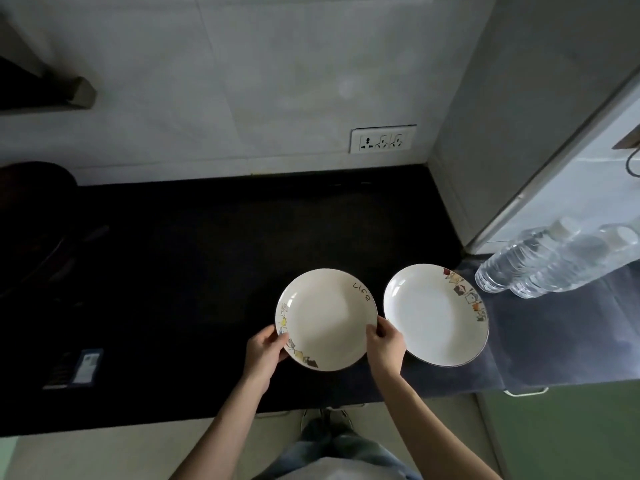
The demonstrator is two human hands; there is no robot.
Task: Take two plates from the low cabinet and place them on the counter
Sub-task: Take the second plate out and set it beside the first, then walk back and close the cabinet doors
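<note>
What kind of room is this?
Most likely a kitchen. There is a dark counter against a wall with a power socket, two plates on it, and water bottles standing beside what looks like a fridge.

dim kitchen: pale tiled wall (242, 81) with a white triple socket plate (382, 139), grey fridge side (519, 98) (right), beige floor (138, 452).

Both my hands hold the left plate (325, 318) over the dark counter (194, 271): left grip (265, 351) at its 8 o'clock rim, right grip (386, 346) at 4 o'clock. The right plate (435, 315) lies just beside it at 3 o'clock.
</note>
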